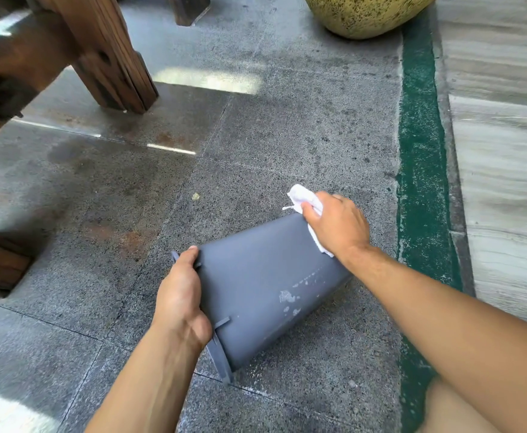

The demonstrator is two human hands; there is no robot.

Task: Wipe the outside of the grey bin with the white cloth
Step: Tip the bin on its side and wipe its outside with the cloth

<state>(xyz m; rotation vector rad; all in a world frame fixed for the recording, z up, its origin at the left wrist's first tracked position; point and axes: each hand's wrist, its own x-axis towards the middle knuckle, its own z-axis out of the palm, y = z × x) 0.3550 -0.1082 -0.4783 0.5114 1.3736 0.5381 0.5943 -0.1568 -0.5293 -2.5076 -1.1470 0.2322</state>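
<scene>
Grey bin point(256, 285) lies tipped on its side on the stone floor point(100, 189), rim toward the near left. Left hand point(181, 295) grips that rim, while the right hand point(337, 226) clutches the white cloth point(302, 196) against the bin's far end, pale smudges showing on the side.

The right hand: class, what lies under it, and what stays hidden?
Under the right hand lies the white cloth, pressed on the grey bin near its base. The cloth's middle and the bin wall beneath are covered.
</scene>
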